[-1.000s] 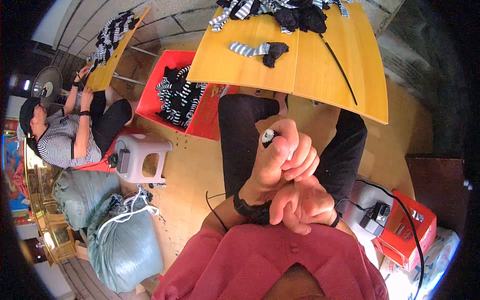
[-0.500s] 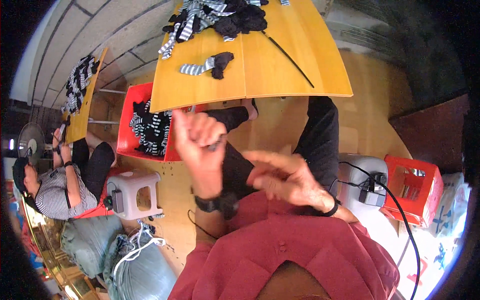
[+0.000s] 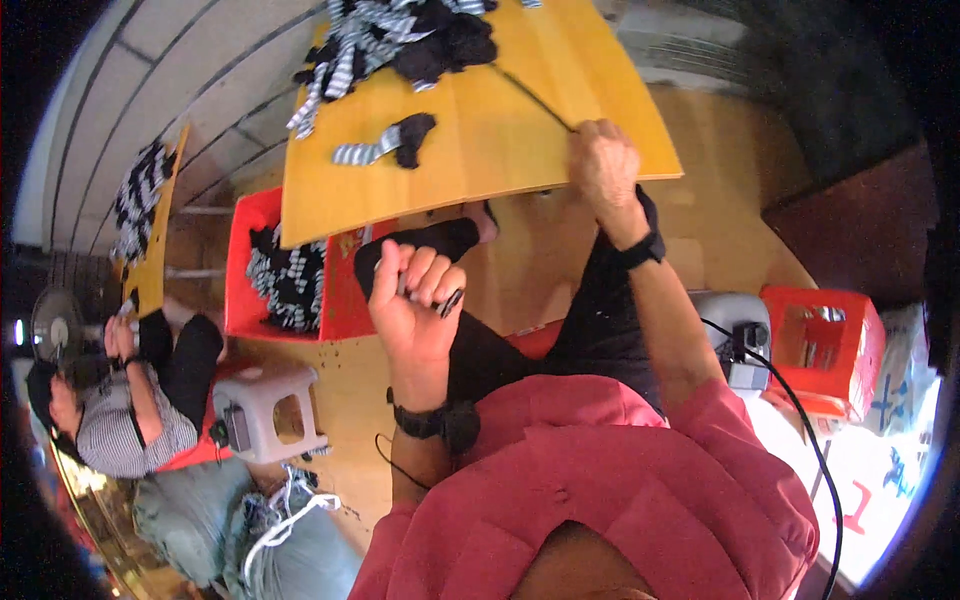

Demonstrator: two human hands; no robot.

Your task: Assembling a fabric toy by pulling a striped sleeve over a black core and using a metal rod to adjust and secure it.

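Note:
My left hand is raised over my lap, just short of the table's front edge, with its fingers curled round a small dark object. Only the end of that object sticks out, so its kind is hidden. At the right part of the yellow wooden table, my right hand closes over the near end of a thin black rod. The rod's far end lies by a heap of black socks and grey-white striped socks. A single striped sock with a bunched black part lies apart, nearer the front edge.
Left of the table stands a red crate of striped socks. A co-worker sits farther left at another table, near a grey stool and stuffed bags. On my right are a black cable and a red crate.
My right hand has moved from beside my left hand, fingers spread, forward to the table and closed on the rod's near end. My left hand stays closed, slightly lower. The view has shifted slightly.

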